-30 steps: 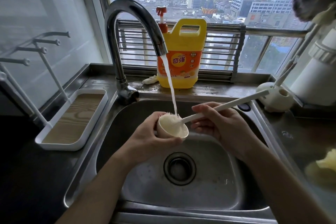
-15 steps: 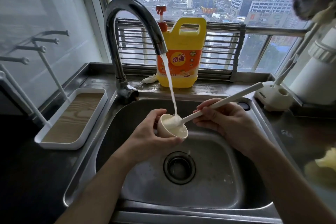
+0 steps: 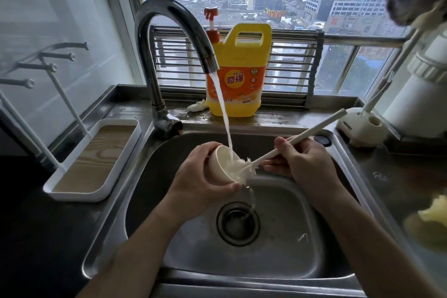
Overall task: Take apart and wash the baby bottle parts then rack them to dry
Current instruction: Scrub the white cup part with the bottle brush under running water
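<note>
Over the steel sink (image 3: pixel 278 264), my left hand (image 3: pixel 193 176) grips a small cream bottle cap (image 3: pixel 221 166), tilted with its mouth facing right. My right hand (image 3: pixel 304 164) holds the white handle of a long bottle brush (image 3: pixel 302 136); its bristle head sits in the cap's mouth. Water runs from the curved tap (image 3: pixel 169 31) into the cap and spills down toward the drain (image 3: pixel 238 224). A white drying rack (image 3: pixel 96 159) with upright pegs and a wood-look tray stands on the left counter.
A yellow dish soap jug (image 3: pixel 242 75) stands on the ledge behind the sink. A white brush holder (image 3: pixel 360 128) and a white canister (image 3: pixel 418 94) are at the right. A yellow sponge (image 3: pixel 433 210) lies on the right counter.
The cap has tipped from mouth-up to mouth facing right, and water now pours out of it toward the drain. The brush head has pulled toward the cap's rim.
</note>
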